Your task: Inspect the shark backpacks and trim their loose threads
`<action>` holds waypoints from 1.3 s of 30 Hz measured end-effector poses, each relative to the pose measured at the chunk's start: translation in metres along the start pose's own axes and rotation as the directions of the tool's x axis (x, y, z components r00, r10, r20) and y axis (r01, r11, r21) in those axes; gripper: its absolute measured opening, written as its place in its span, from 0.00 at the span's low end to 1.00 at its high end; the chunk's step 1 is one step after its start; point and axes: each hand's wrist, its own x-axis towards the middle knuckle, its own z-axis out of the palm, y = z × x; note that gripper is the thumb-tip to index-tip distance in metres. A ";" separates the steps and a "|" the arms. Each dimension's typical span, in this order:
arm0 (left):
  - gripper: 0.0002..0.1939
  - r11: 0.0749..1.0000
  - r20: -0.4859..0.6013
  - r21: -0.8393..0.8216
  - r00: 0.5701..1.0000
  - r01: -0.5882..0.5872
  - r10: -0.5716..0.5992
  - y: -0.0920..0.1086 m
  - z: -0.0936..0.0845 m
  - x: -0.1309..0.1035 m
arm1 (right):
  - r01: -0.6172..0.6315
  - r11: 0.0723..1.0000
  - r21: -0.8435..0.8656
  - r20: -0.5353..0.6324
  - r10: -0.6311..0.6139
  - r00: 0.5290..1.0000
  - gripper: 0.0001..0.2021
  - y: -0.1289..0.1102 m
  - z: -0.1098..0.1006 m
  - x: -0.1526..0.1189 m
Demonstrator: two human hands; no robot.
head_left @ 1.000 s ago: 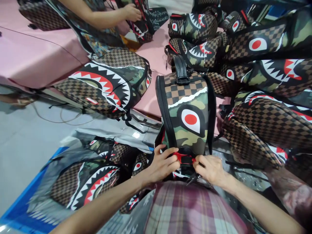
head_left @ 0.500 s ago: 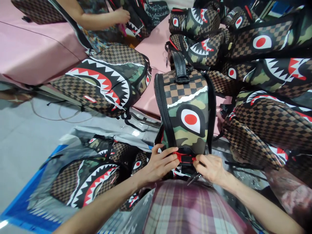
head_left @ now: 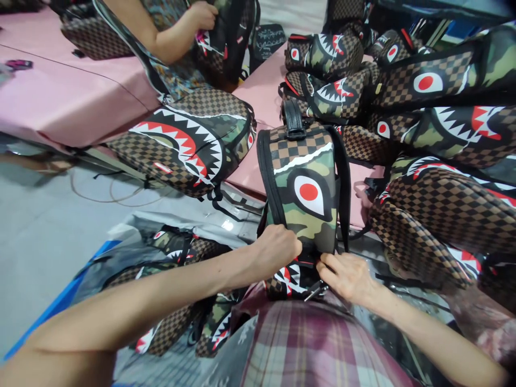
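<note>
A checkered and camouflage backpack [head_left: 310, 166] stands in front of me, its side with the red and white eye facing me and its black top handle pointing away. My left hand [head_left: 280, 242] is closed in a fist against the near left edge of the bag; what its fingers hold is hidden. On the right, my right hand [head_left: 349, 277] pinches the near edge of the backpack. Between my hands lies a dark opening with a thin red edge. Below it, a shark-mouth panel [head_left: 290, 280] and a metal zipper pull [head_left: 315, 291] show near my lap.
Another shark-mouth backpack [head_left: 189, 142] lies at the left on the pink table [head_left: 80, 102]. Several similar bags [head_left: 427, 86] are piled at the right. More bags [head_left: 173, 322] sit in a lined blue crate [head_left: 60, 312] at lower left. Across the table, another person's hand [head_left: 201, 16] touches a dark bag.
My left hand has gone from spread fingers at the red edge to a raised fist on the bag's left side. Much less red shows between my hands. My right hand stays at the edge.
</note>
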 end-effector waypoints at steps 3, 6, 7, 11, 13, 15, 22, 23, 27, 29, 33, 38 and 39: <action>0.07 1.000 -0.036 0.004 0.999 -0.023 0.023 0.000 0.003 0.005 | -0.023 1.000 -0.017 0.020 0.023 1.000 0.11 0.000 -0.003 -0.001; 0.07 0.999 -0.145 0.033 0.989 -0.021 0.026 0.002 0.013 0.003 | -0.123 0.991 0.054 0.113 0.117 0.987 0.08 0.001 -0.014 0.000; 0.07 0.999 -0.178 0.035 0.984 -0.019 0.025 0.003 0.016 0.002 | -0.184 0.976 0.112 0.166 0.164 0.972 0.07 0.001 -0.019 0.002; 0.04 1.000 -0.253 0.018 0.967 0.017 -0.012 0.006 0.027 -0.003 | -0.453 0.856 0.250 0.337 0.361 0.870 0.16 0.002 -0.040 0.009; 0.04 0.999 -0.262 0.022 0.965 0.038 -0.031 0.007 0.030 -0.004 | -0.545 0.817 0.189 0.344 0.465 0.816 0.14 0.000 -0.044 0.013; 0.05 0.998 -0.268 0.032 0.963 0.048 -0.038 0.009 0.033 -0.005 | -0.583 0.805 0.113 0.344 0.519 0.783 0.11 -0.003 -0.044 0.016; 0.07 0.996 -0.252 0.027 0.965 0.084 -0.074 0.012 0.036 -0.008 | -0.574 0.814 -0.082 0.411 0.553 0.725 0.14 -0.015 -0.042 0.038; 0.07 0.996 -0.244 0.021 0.967 0.086 -0.078 0.012 0.035 -0.009 | -0.573 0.814 -0.099 0.426 0.555 0.715 0.14 -0.016 -0.042 0.041; 0.08 0.995 -0.225 0.000 0.969 0.100 -0.097 0.013 0.032 -0.011 | -0.562 0.819 -0.117 0.446 0.549 0.707 0.13 -0.019 -0.041 0.048; 0.08 0.995 -0.215 -0.010 0.971 0.103 -0.103 0.013 0.030 -0.012 | -0.555 0.826 -0.101 0.454 0.535 0.713 0.14 -0.021 -0.039 0.051; 0.08 0.995 -0.227 -0.030 0.968 0.098 -0.102 0.012 0.032 -0.011 | -0.550 0.830 -0.094 0.482 0.522 0.704 0.13 -0.021 -0.036 0.054; 0.09 0.976 -0.464 -0.214 0.875 0.039 -0.137 0.008 0.046 -0.016 | -0.580 0.812 -0.070 0.444 0.546 0.710 0.13 -0.015 -0.036 0.042; 0.10 0.945 -0.536 -0.327 0.821 0.011 -0.195 0.005 0.049 -0.021 | -0.588 0.806 -0.070 0.422 0.558 0.715 0.13 -0.014 -0.036 0.038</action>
